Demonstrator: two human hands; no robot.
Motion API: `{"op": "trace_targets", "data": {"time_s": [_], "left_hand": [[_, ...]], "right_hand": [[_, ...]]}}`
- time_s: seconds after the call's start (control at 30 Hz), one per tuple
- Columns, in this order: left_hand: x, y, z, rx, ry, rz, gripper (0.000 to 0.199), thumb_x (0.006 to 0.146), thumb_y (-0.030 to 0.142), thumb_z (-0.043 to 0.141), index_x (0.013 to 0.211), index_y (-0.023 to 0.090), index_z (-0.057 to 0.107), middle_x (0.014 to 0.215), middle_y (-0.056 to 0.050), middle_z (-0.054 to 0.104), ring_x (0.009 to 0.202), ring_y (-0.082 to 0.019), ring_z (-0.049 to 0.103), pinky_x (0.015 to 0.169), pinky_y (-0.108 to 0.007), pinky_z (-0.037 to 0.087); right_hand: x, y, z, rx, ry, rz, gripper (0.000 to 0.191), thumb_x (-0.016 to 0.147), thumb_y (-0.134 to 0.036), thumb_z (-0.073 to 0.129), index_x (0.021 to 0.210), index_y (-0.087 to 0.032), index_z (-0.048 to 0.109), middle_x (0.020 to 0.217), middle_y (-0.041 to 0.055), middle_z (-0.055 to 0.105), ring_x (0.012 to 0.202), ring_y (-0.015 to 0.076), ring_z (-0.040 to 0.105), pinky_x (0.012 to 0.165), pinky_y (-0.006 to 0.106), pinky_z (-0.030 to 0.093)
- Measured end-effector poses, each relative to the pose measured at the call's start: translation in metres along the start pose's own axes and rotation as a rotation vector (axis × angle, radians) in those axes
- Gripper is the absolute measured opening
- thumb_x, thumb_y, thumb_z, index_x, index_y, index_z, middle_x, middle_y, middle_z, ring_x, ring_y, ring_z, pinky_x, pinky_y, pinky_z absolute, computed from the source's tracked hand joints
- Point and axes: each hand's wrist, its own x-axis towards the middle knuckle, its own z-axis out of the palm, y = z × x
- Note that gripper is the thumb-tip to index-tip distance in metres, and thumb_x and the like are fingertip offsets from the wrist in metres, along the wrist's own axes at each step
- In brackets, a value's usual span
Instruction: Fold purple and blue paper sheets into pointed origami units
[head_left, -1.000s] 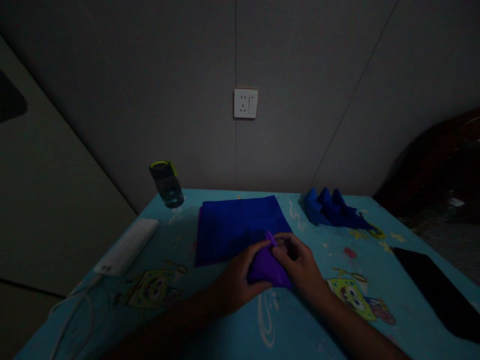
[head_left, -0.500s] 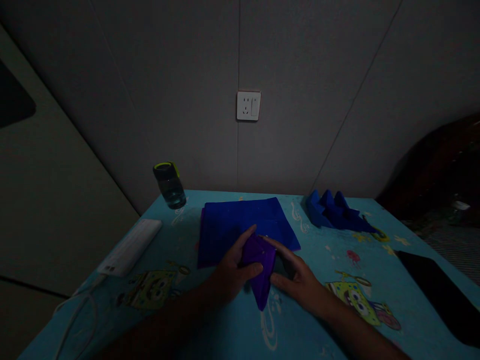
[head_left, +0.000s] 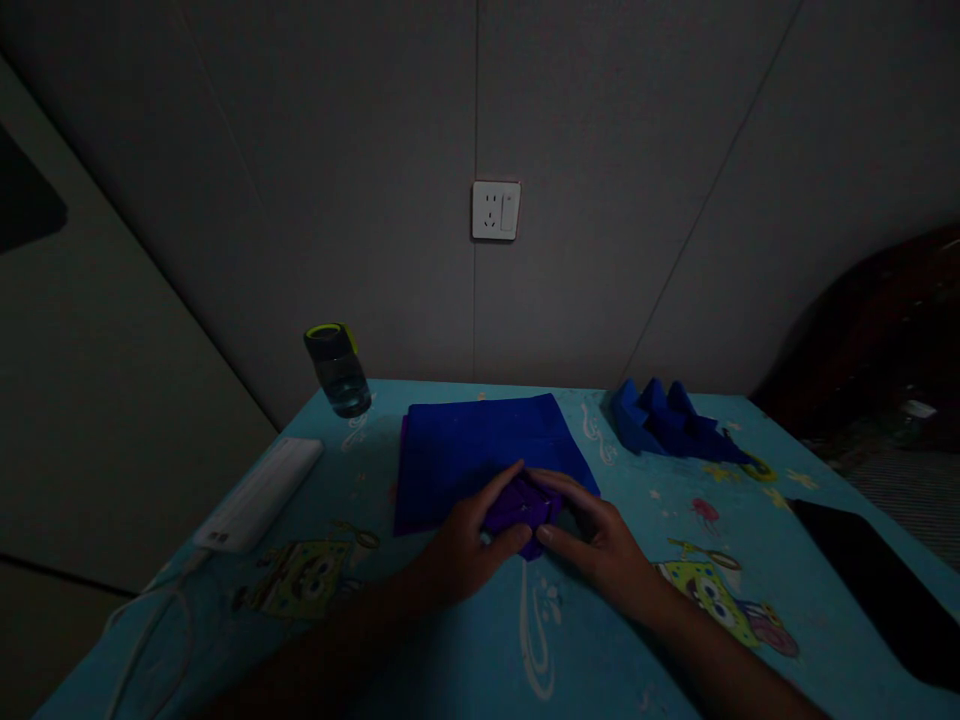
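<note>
Between my two hands is a piece of folded purple paper (head_left: 523, 508), its sides partly covered by my fingers. My left hand (head_left: 480, 535) grips it from the left, with the thumb on its near face. On the other side my right hand (head_left: 592, 530) curls round it, thumb at the lower right edge. The fingertips of both hands almost meet at the top. Just behind lies a stack of blue paper sheets (head_left: 480, 440), with a purple edge showing underneath.
Several pointed blue folded paper pieces (head_left: 664, 420) stand at the back right. A water bottle (head_left: 339, 370) is at the back left, near a white power bank (head_left: 259, 495) with a cable. A dark flat object (head_left: 877, 590) lies on the right of the patterned tablecloth (head_left: 600, 660).
The purple paper no longer shows its long point toward me; it now looks shorter and more compact. My hands have drawn closer together around it.
</note>
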Motion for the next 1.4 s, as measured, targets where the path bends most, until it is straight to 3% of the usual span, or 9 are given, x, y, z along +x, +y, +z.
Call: {"op": "trace_targets", "data": {"time_s": [0.13,0.27,0.43,0.6,0.77,1.0,1.13,1.4], "left_hand": [[0.0,-0.004,0.002,0.275,0.069,0.103,0.052,0.09,0.032,0.057,0.14,0.022,0.047,0.134,-0.009,0.059,0.122,-0.024,0.055,0.106,-0.039,0.04],[0.0,-0.001,0.002,0.356,0.106,0.151,0.038,0.091,0.036,0.054,0.125,0.019,0.06,0.12,-0.01,0.062,0.11,-0.023,0.06,0.098,-0.035,0.045],[-0.001,0.002,0.005,0.32,0.086,0.072,0.024,0.092,0.038,0.052,0.094,0.018,0.065,0.086,-0.002,0.066,0.078,-0.016,0.062,0.072,-0.026,0.048],[-0.001,0.001,0.009,0.271,0.067,0.0,0.02,0.09,0.037,0.053,0.085,0.019,0.059,0.068,0.004,0.059,0.061,-0.011,0.056,0.057,-0.022,0.041],[-0.002,0.004,0.011,0.241,0.09,-0.004,0.011,0.089,0.03,0.053,0.084,0.021,0.053,0.068,0.005,0.058,0.06,-0.011,0.056,0.055,-0.021,0.04],[-0.002,0.006,0.013,0.238,0.173,0.02,0.011,0.089,0.031,0.051,0.086,0.021,0.052,0.074,0.004,0.058,0.072,-0.014,0.056,0.066,-0.024,0.042],[-0.001,0.006,0.011,0.155,0.211,0.004,0.015,0.091,0.034,0.048,0.085,0.02,0.051,0.074,0.003,0.056,0.071,-0.014,0.054,0.067,-0.026,0.041],[0.005,-0.007,0.005,-0.097,0.463,0.089,0.017,0.093,0.037,0.05,0.095,0.02,0.051,0.093,-0.003,0.061,0.088,-0.017,0.059,0.084,-0.031,0.044]], "right_hand": [[0.004,0.001,0.001,-0.106,0.091,-0.03,0.035,0.079,-0.038,0.074,0.112,-0.027,0.068,0.114,0.0065,0.068,0.109,0.0256,0.061,0.099,0.044,0.045],[0.004,0.001,0.001,-0.164,0.132,-0.023,0.027,0.078,-0.039,0.074,0.1,-0.024,0.071,0.094,0.004,0.07,0.088,0.0222,0.064,0.081,0.034,0.051],[0.002,0.001,0.004,-0.178,0.09,0.097,0.023,0.081,-0.042,0.069,0.089,-0.02,0.07,0.074,0.0002,0.067,0.065,0.0167,0.058,0.059,0.027,0.047],[0.0,0.001,0.008,-0.16,0.064,0.145,0.021,0.082,-0.04,0.066,0.078,-0.019,0.065,0.063,-0.0034,0.058,0.056,0.0129,0.05,0.051,0.024,0.041],[0.0,-0.002,0.011,-0.128,0.046,0.176,0.022,0.084,-0.04,0.063,0.079,-0.019,0.062,0.065,-0.0034,0.056,0.057,0.0131,0.049,0.052,0.024,0.041],[0.002,-0.006,0.008,-0.117,0.098,0.137,0.026,0.087,-0.044,0.058,0.079,-0.019,0.06,0.069,-0.002,0.056,0.064,0.0148,0.052,0.058,0.025,0.043],[0.002,-0.001,0.006,-0.095,0.183,0.135,0.029,0.087,-0.047,0.059,0.077,-0.019,0.056,0.065,-0.0038,0.05,0.06,0.0129,0.047,0.054,0.023,0.039],[0.005,0.001,-0.005,0.062,0.453,0.112,0.028,0.084,-0.048,0.063,0.082,-0.022,0.054,0.067,-0.0039,0.053,0.058,0.0124,0.047,0.051,0.022,0.038]]}}
